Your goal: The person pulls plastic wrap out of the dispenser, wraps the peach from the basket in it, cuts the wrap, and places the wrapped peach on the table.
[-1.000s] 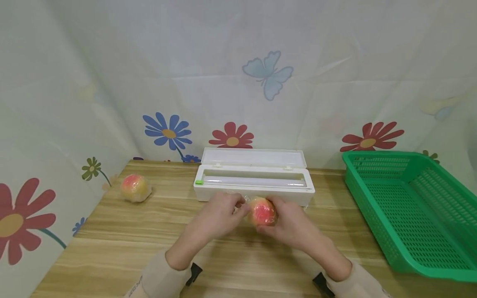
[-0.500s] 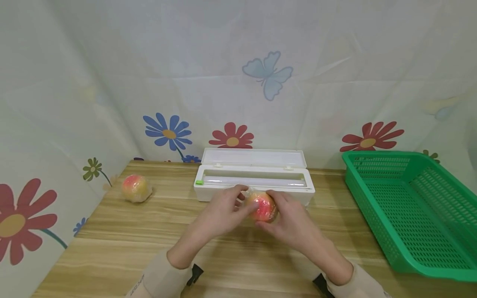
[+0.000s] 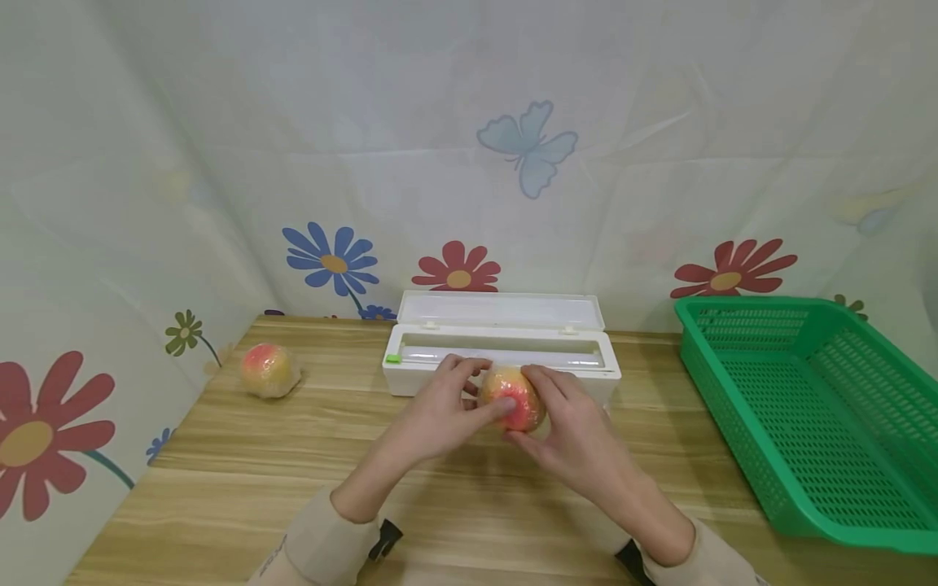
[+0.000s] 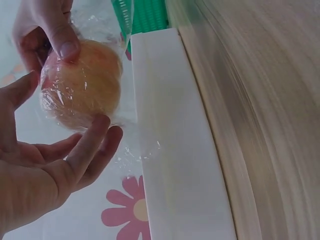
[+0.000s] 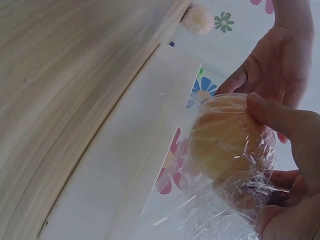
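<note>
Between both hands, in front of the white cling film dispenser [image 3: 506, 376], is a red and yellow peach [image 3: 522, 404] wrapped in clear film. My right hand [image 3: 582, 431] grips its right side, fingers over the top and thumb below. With the left hand [image 3: 440, 415] I hold the other side, thumb lying across the front and fingers behind. Wrinkled loose film [image 5: 215, 215] trails off the peach in the right wrist view. The left wrist view shows left fingertips [image 4: 100, 122] against the wrapped surface.
Another film-wrapped peach [image 3: 267, 370] sits at the left of the wooden table [image 3: 293, 456]. A green plastic basket [image 3: 733, 448] stands on the right. The dispenser's lid [image 3: 498, 309] is raised, showing the roll, before a flowered cloth backdrop.
My left hand has shifted from pinching film at the peach's left side to holding the peach, its thumb now across the front. The peach has been raised and turned slightly.
</note>
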`<state>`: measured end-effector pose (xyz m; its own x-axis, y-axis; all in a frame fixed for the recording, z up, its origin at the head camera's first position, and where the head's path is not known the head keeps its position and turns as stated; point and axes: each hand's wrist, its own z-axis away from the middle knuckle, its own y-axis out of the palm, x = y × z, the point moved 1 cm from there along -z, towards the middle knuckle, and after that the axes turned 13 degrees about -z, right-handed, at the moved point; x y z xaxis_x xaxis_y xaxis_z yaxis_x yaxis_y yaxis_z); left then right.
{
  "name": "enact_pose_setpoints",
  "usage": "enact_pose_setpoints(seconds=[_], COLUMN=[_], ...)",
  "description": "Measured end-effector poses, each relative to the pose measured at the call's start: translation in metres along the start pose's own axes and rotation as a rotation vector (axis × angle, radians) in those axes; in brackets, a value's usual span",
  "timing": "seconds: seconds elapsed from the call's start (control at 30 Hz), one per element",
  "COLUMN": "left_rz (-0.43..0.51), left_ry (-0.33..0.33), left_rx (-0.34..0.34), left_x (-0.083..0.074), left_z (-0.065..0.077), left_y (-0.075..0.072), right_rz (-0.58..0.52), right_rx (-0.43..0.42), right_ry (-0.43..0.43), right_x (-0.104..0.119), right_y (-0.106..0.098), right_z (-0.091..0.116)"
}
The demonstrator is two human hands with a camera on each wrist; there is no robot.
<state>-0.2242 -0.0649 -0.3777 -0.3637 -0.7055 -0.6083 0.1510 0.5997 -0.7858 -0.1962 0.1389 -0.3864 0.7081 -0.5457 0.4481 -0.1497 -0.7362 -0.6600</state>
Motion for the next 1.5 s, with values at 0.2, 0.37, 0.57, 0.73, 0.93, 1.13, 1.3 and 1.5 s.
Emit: enact_pose_setpoints(seconds=[0.2, 0.37, 0.57, 0.73, 0.93, 1.13, 1.3, 1.5], left_rz=[0.08, 0.163, 0.226, 0.265, 0.318, 0.371, 0.462, 0.511], left_ry=[-0.008, 0.014, 0.027, 0.003, -0.005, -0.002, 0.008, 0.056], left_rx=[-0.008, -0.018, -0.037, -0.042, -0.04, -0.022, 0.016, 0.043], left_x=[0.0013, 0.0023, 0.0019, 0.001, 0.0026, 0.0052, 0.0085, 0.0069], left_z=[-0.0014, -0.0026, -0.0028, -0.0021, -0.0037, -0.0071, -0.008, -0.0065], left_y=[0.0008, 0.0022, 0.0022, 0.0009, -0.0006, -0.0011, -0.0027, -0.0048], right_rz=[0.007, 0.019, 0.018, 0.019, 0.01, 0.007, -0.041, -0.111], right_rx=[-0.023, -0.05, -0.078, -0.085, -0.094, -0.104, -0.118, -0.122], right_ry=[-0.043, -0.098, -0.139, -0.158, -0.206, -0.251, -0.31, -0.331], right_x=[-0.0004, -0.0006, 0.0005, 0.0008, -0.0003, -0.0007, 0.0004, -0.001], right_y=[0.0, 0.0006, -0.0005, -0.0012, -0.0023, -0.0031, -0.005, -0.0081], right_z=[-0.0005, -0.0008, -0.001, -0.0014, -0.0014, -0.0014, -0.0038, -0.0029])
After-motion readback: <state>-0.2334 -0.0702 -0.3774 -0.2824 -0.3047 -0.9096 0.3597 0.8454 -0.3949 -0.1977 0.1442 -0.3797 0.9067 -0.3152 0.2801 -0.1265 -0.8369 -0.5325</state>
